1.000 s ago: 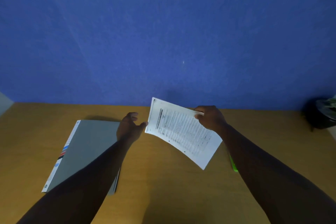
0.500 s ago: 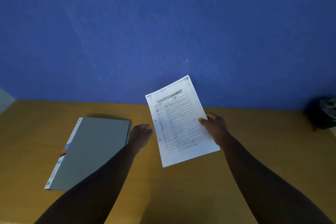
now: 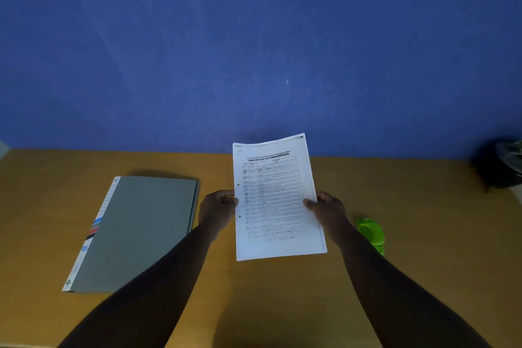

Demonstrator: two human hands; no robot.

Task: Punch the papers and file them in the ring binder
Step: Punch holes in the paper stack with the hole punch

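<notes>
A printed stack of white papers (image 3: 275, 198) is held upright above the wooden desk, facing me, with two punched holes showing near its left edge. My left hand (image 3: 217, 210) pinches the left edge of the papers. My right hand (image 3: 327, 210) grips their right edge, thumb on the front. A closed grey ring binder (image 3: 135, 232) lies flat on the desk to the left of my left hand. A green hole punch (image 3: 370, 233) sits on the desk to the right, partly behind my right forearm.
The wooden desk (image 3: 282, 291) ends at a blue wall (image 3: 254, 51) behind. A dark object (image 3: 500, 164) stands at the far right edge of the desk.
The papers have turned upright to face me. My left hand rose from the desk beside the binder and took their left edge. The green punch has come into view.
</notes>
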